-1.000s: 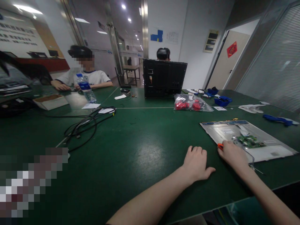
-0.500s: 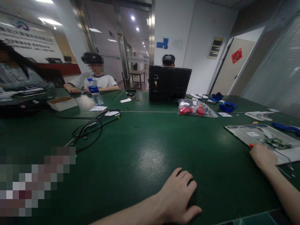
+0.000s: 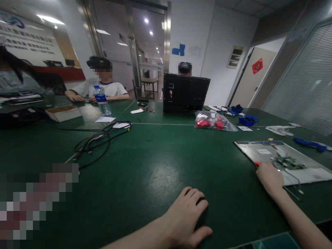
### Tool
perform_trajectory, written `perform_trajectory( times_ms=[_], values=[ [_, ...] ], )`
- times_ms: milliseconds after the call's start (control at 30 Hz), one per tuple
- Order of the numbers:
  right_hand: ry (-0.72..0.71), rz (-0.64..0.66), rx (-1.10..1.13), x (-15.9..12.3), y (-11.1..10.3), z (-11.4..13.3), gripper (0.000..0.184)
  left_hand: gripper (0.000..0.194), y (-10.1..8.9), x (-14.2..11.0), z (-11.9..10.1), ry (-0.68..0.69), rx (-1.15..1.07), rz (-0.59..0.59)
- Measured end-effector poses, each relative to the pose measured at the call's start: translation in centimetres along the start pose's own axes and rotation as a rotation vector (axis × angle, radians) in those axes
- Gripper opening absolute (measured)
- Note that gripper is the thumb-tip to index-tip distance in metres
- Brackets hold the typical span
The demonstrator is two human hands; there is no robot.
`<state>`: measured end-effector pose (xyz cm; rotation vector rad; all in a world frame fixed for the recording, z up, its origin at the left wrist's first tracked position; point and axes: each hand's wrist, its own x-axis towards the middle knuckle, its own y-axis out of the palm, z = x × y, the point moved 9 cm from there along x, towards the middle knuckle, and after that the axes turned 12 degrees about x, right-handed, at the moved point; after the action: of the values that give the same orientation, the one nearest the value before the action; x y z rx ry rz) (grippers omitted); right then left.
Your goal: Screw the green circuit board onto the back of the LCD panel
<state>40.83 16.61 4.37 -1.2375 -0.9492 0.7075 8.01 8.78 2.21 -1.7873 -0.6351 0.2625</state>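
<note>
– Anything in the left hand (image 3: pixel 186 217)?
– Nothing to see there. Rests palm down on the table (image 3: pixel 155 152) by the near edge, fingers loose and spread.
– And in the right hand (image 3: pixel 270 177)?
– Curls round an orange thing (image 3: pixel 256 165). Maybe a tool handle, but mostly hidden by the fingers.
– Where to find the flat panel (image 3: pixel 319 174)?
– Lies close to the right edge of the table, with the right hand at the panel's left edge, by the near corner.
– How much done?
– Only some, by the look of it. Laid flat, with a green board (image 3: pixel 289 162) bare on top. Left in place: that board, and a grey wire (image 3: pixel 294 177) running out past the panel's near edge.
– And farther off?
– Toward the far edge of the table, a clear bag (image 3: pixel 229 125) of red things (image 3: pixel 203 122) and a big black screen (image 3: pixel 186 93).
</note>
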Motion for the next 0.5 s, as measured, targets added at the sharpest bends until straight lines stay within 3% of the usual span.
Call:
perform_trajectory(
  times_ms=[267,500],
  values=[
    [-0.141,0.078,-0.022,-8.9,0.5,9.0,0.025,0.047,-0.4,0.2,1.8,-0.127,0.018,-0.08],
    [-0.242,0.167,0.086,-15.9,0.7,17.4,0.017,0.035,-2.3,0.8,7.0,-0.326,0.165,-0.177]
  ],
)
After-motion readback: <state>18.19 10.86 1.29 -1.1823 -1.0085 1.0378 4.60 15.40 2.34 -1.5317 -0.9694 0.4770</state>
